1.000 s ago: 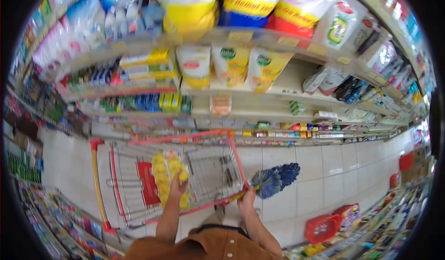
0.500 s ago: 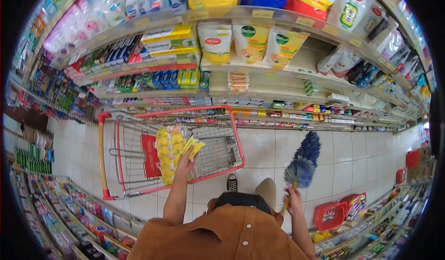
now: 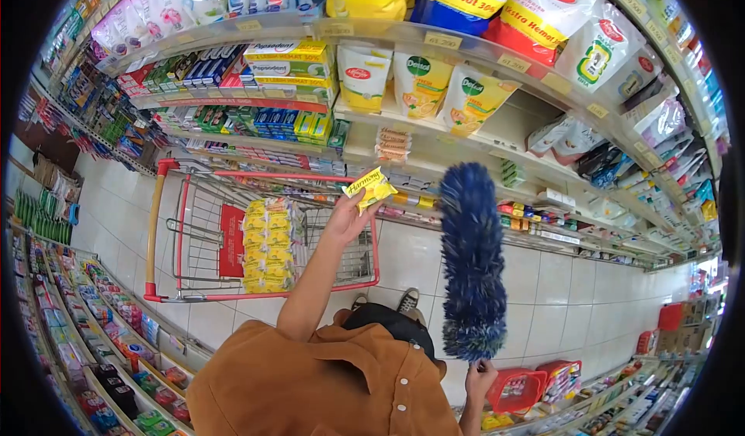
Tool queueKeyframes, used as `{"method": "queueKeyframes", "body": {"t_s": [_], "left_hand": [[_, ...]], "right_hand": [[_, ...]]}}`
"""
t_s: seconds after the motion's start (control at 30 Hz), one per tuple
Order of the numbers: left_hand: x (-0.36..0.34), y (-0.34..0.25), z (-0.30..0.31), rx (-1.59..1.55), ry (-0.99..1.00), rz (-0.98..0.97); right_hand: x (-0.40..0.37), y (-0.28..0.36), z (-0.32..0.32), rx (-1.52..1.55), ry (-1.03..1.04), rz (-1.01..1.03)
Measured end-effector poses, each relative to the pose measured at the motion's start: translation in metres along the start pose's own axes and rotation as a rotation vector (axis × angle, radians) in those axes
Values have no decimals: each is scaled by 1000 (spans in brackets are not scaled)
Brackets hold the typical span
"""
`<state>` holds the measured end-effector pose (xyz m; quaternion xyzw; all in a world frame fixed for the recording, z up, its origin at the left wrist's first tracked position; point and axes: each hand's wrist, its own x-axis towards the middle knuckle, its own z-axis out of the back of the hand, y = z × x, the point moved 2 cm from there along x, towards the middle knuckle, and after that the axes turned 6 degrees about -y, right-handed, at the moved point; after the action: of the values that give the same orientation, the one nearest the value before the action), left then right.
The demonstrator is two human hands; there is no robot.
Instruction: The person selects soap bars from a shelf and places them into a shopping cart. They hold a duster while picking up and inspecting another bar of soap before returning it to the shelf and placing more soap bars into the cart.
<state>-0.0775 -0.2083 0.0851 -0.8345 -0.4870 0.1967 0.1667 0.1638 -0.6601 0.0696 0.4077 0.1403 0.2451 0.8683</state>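
My left hand (image 3: pixel 347 217) grips a yellow packet of Harmony soap (image 3: pixel 371 191) in front of the lower shelves, with the printed side facing up. Below and to the left of it, a stack of matching yellow soap packets (image 3: pixel 268 246) lies in the shopping cart (image 3: pixel 375 242). Down at the lower right, my right hand (image 3: pixel 480 379) is closed around the handle end of a fluffy blue duster (image 3: pixel 472 257). The duster's head points upward toward the shelves; most of its handle is hidden.
Shelves ahead carry Dettol pouches (image 3: pixel 421 83), toothpaste boxes (image 3: pixel 287 69) and a small stack of orange-and-white packets (image 3: pixel 393 144). Red baskets (image 3: pixel 516 389) stand on the floor at the lower right. More stocked shelves (image 3: pixel 101 312) run along the lower left.
My left hand has lifted the soap packet up and right, away from the stack in the cart. The duster has been raised toward the shelves. The view has shifted slightly.
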Motion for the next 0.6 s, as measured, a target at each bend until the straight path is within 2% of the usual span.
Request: {"method": "queueKeyframes", "body": {"t_s": [0.03,0.13,0.17,0.23,0.33,0.37,0.47,0.5,0.6], "left_hand": [[4,3,-12,78,8,-6],[12,11,-39,-79,31,72],[14,14,-43,-84,49,79],[18,20,-53,-90,79,85],[16,28,-76,17,-60,41],[18,30,-74,-31,-51,48],[5,31,-91,53,-269,24],[3,34,-90,46,-281,8],[4,44,-89,47,-153,-60]], "right_hand": [[13,11,1,-11,35,34],[46,22,2,-7,121,151],[58,28,5,-7,189,136],[84,56,12,-100,248,239],[117,62,12,-199,275,330],[124,62,12,-199,290,349],[149,74,20,-237,355,389],[156,76,23,-259,379,400],[182,65,18,-253,363,445]]}}
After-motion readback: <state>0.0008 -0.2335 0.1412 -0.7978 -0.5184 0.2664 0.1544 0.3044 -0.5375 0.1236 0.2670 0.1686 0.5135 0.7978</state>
